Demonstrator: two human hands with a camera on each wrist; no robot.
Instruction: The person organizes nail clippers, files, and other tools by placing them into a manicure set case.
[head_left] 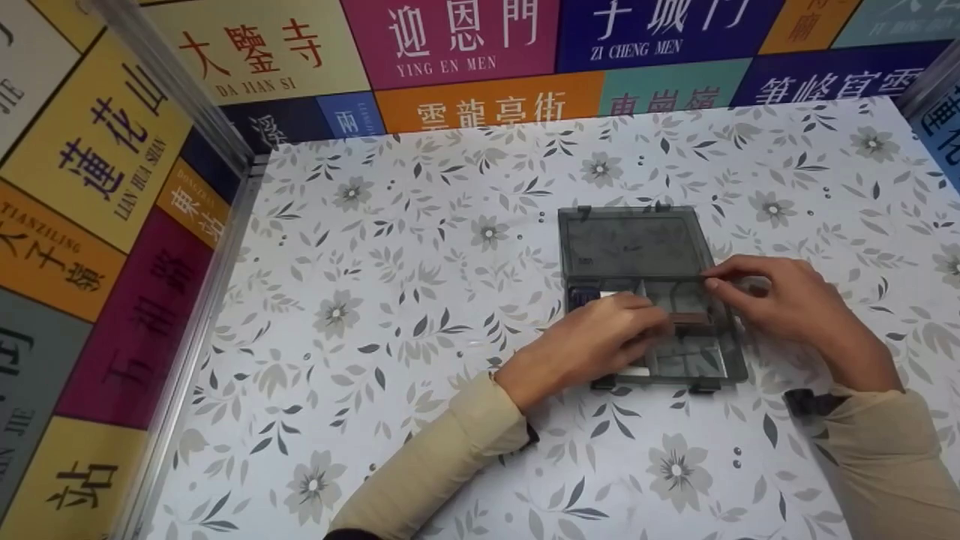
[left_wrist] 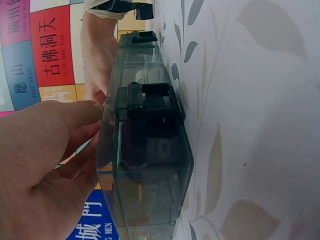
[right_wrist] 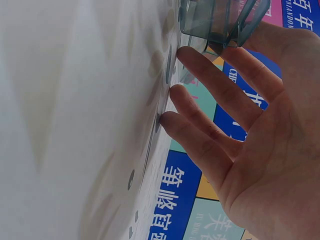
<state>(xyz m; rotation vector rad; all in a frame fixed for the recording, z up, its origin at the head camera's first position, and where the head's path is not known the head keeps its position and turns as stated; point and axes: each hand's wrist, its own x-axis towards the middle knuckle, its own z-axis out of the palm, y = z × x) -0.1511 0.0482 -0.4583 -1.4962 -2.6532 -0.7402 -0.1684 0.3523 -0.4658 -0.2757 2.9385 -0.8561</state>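
A translucent grey-green plastic compartment box (head_left: 735,352) lies on the table with its lid (head_left: 630,244) folded back, away from the person. My left hand (head_left: 592,337) is over the left half of the box, fingers bent down toward the compartments. Its fingertips are hidden in the head view and behind the box wall in the left wrist view, so whether they hold anything is unclear. My right hand (head_left: 795,300) pinches the box's right edge by the hinge with thumb and index finger; the other fingers (right_wrist: 210,90) are spread beside it.
Inside the box are a dark blue item (head_left: 583,295), a white piece (head_left: 611,293) and a brown strip (head_left: 688,318). Two dark latches (head_left: 702,388) are on the near side. A floral cover (head_left: 405,262) spans the table; colourful sign panels (head_left: 480,45) stand behind and left.
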